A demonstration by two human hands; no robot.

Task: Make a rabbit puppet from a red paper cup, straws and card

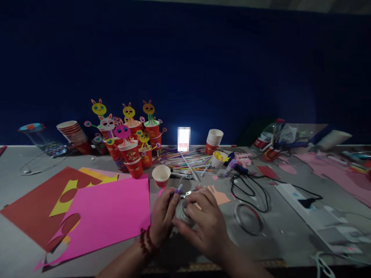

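Just above the table edge, my left hand (164,212) is closed, with thumb and fingers pinching a small purple piece (179,189). Close against it, my right hand (207,222) curls its fingers around and into a whitish roll of tape (182,211). A shiny metal bit (188,194) shows between the hands; its kind is unclear. An open paper cup (161,176) stands just beyond my left hand. Beside my right hand lie a peach paper scrap (218,195) and another roll of tape (248,219).
Pink paper (116,208) and brown paper (31,204) cover the left. Red cups with bunny figures (130,148) stand behind them. Several pens and sticks (185,160) lie at the back. On the right are a black cable (252,189), a white power strip (307,216) and a bottle (265,137).
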